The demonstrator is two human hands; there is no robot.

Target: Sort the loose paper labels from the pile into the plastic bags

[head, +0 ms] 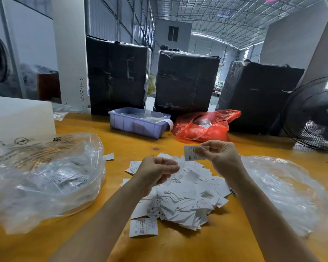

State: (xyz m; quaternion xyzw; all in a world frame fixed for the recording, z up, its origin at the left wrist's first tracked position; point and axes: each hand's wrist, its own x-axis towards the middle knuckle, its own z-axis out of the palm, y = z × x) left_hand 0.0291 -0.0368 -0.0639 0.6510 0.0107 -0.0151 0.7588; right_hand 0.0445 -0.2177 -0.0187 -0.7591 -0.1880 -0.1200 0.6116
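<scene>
Labels (pixel 186 193) lie heaped loose on the wooden table (pixel 235 242), straight in front of you between two clear bags; your right hand (pixel 222 157) pinches one label (pixel 190 153) marked XS at its edge, raised above the pile, print turned toward you, likely so you can read the size; your left hand (pixel 157 172) hovers over the heap, fingers loosely curled, holding nothing I can make out; the left bag (pixel 46 178) already shows XS labels inside, mouth facing the pile, so that looks the likely destination; the right bag (pixel 284 190) lies flatter, contents unclear.
</scene>
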